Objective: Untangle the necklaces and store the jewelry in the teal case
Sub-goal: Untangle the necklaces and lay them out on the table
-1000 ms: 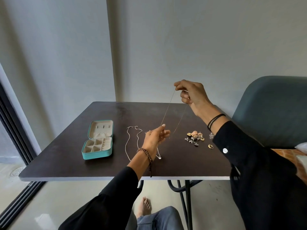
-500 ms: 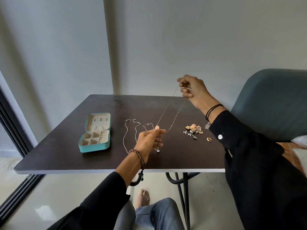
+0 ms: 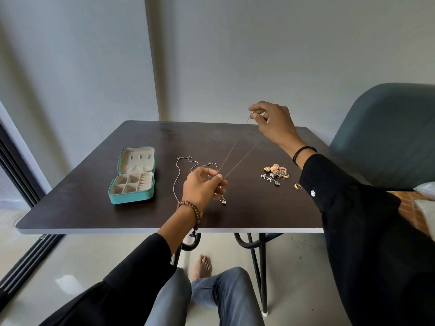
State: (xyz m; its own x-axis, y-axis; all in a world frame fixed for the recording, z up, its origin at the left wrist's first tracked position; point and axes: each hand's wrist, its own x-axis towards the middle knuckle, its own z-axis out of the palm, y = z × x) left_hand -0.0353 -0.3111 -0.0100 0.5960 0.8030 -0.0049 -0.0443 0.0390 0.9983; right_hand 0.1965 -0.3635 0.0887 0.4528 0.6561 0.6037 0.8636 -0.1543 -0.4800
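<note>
thin chain (image 3: 237, 152) stretched in two fine strands above the table (image 3: 82, 208), slanting from upper right down to lower left. upper end pinched in the right hand (image 3: 273, 121), thumb and fingertips closed on it, raised over the far right part of the tabletop. lower end pinched in the left hand (image 3: 202, 187), fingers curled round the strands, held over the middle of the table.

beside and behind the left hand, two more necklaces flat on the dark wood: a silver chain (image 3: 179, 175) in a long loop to the left, and a pendant necklace (image 3: 223, 201) partly hidden by the hand, pendant showing just below the fingers. whether touching each other, impossible to tell.

teal case (image 3: 131, 194) further left, well apart from the necklaces, lid open and tilted back, pale compartments facing up.

to the right, a small heap of earrings (image 3: 275, 172), and just beside it a gold ring (image 3: 297, 186) close to the right sleeve.

beaded bracelet (image 3: 195, 210) on the left wrist, black band (image 3: 302, 151) on the right. grey-blue chair (image 3: 388, 137) beyond the table's right edge.
</note>
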